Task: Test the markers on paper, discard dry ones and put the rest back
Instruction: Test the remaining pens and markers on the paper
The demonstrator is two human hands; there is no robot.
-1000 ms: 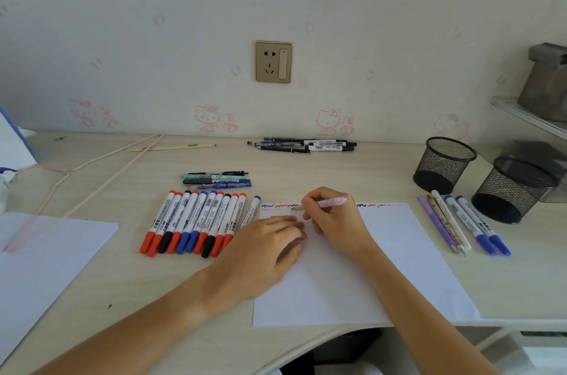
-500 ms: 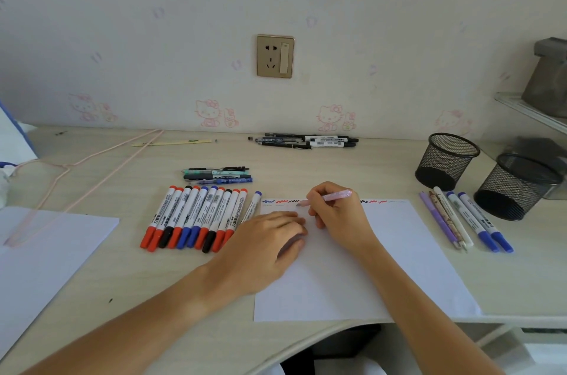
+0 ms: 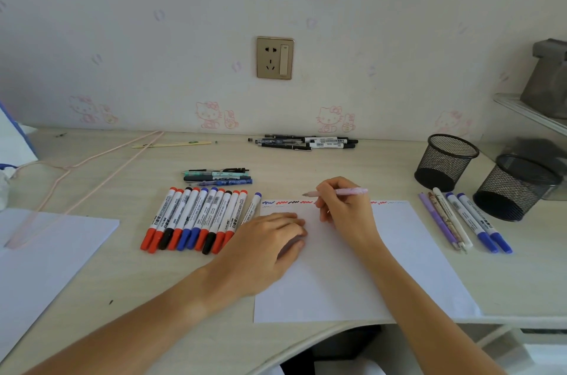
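Desk (image 3: 352,166), pale wood-grain laminate, curved front edge. White paper sheet (image 3: 414,258) lies flat on it, short red, blue and black squiggles along its far edge. Left hand (image 3: 270,245) rests flat on the sheet's left side, fingers straight. Right hand (image 3: 343,209) pinches a slim pink pen (image 3: 352,191), tip pointing left over the top edge; 0.5 s ago the tip sat slightly nearer the paper. Row of red, blue, black capped markers (image 3: 196,218) beside the sheet, unmoved. Two black mesh cups (image 3: 445,161) far right

Pink marker (image 3: 343,192) tilted over scribbled paper (image 3: 399,252)
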